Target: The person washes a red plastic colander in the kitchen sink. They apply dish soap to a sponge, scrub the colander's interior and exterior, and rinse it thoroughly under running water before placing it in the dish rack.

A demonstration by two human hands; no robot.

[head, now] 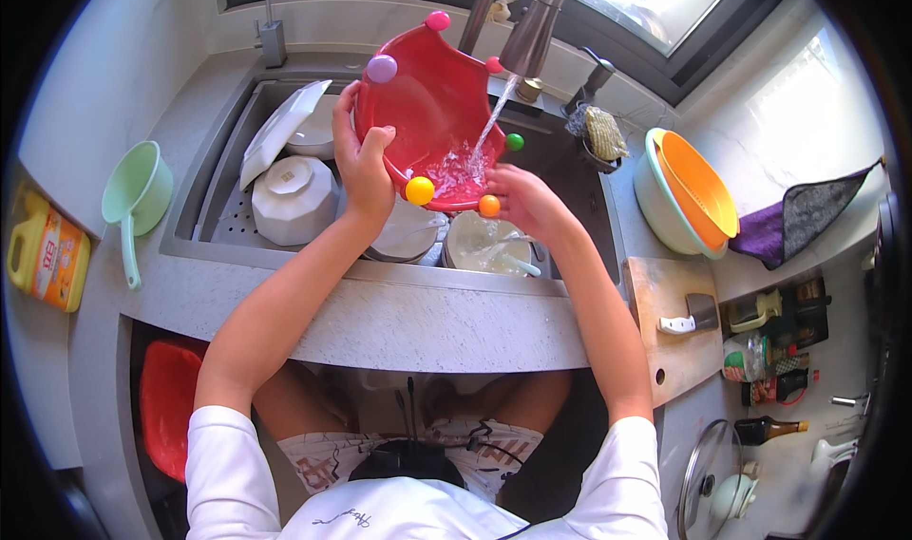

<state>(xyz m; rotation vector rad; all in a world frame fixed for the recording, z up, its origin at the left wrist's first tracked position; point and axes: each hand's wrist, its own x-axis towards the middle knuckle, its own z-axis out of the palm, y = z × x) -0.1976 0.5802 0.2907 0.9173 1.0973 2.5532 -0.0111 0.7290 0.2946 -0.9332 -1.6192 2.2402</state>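
A red crown-shaped bowl (427,105) with coloured balls on its rim points is tilted over the sink (171,241). My left hand (365,166) grips its left side, thumb on the inner wall. The fingers of my right hand (531,201) are at the lower right rim, beside an orange ball. From the pull-down faucet (531,38), a water stream (496,116) runs into the bowl and splashes at its bottom. Below the bowl, a round bowl (481,244) holds water and a pale-handled utensil. An upturned white faceted bowl (296,205) rests on the perforated tray to the left.
A white plate (281,137) leans at the sink's left. Left on the counter are a green dipper (139,187) and a yellow detergent jug (53,251). At right stand stacked basins (666,205), a scrubber holder (602,152), and a cutting board (673,276) bearing a cleaver (702,312).
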